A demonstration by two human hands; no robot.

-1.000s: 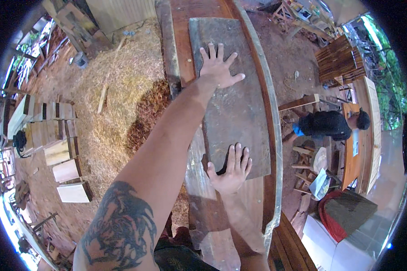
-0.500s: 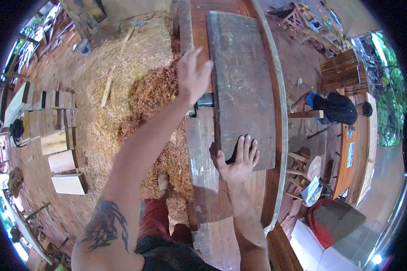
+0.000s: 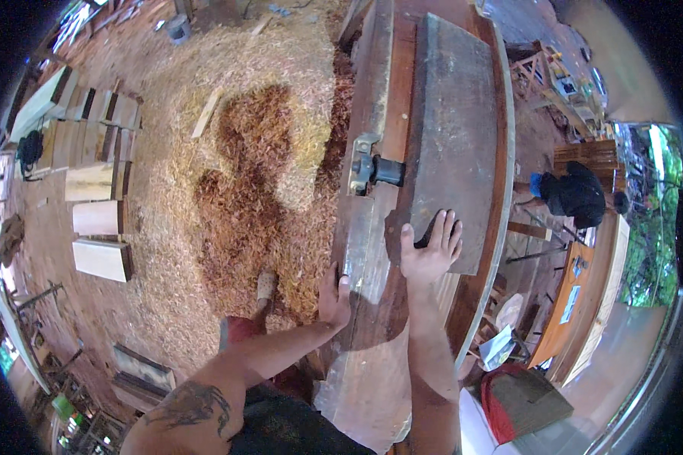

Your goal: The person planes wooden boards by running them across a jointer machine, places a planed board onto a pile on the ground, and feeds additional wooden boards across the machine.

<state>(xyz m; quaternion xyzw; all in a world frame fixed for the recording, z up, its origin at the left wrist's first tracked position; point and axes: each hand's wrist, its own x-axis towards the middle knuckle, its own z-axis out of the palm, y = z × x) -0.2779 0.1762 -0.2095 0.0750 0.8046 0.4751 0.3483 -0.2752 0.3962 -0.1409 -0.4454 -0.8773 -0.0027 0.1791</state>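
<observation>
A wide, dark wooden board point(image 3: 455, 144) lies lengthwise on the long wooden bench of a planing machine point(image 3: 368, 258). My right hand point(image 3: 432, 246) rests on the near end of the board, fingers spread and pointing away from me. Dark shadow hides what is under its palm. My left hand point(image 3: 334, 297) is off the board, low beside the bench's left edge, its fingers extended and holding nothing. Whether it touches that edge I cannot tell. Left of the board, a dark cylindrical cutter shaft point(image 3: 389, 171) shows in its metal mount point(image 3: 363, 164).
Wood shavings point(image 3: 258, 152) cover the ground to the left, with a loose stick point(image 3: 207, 112) on them. Cut wooden blocks point(image 3: 99, 218) stand in rows at far left. A raised rail point(image 3: 501, 152) borders the bench's right side. Beyond it, a person point(image 3: 573, 193) bends near an orange plank point(image 3: 561, 307).
My left hand has left the far side of the board and come back toward me to the bench's left edge. My right hand stays on the board's near end. The view has shifted left.
</observation>
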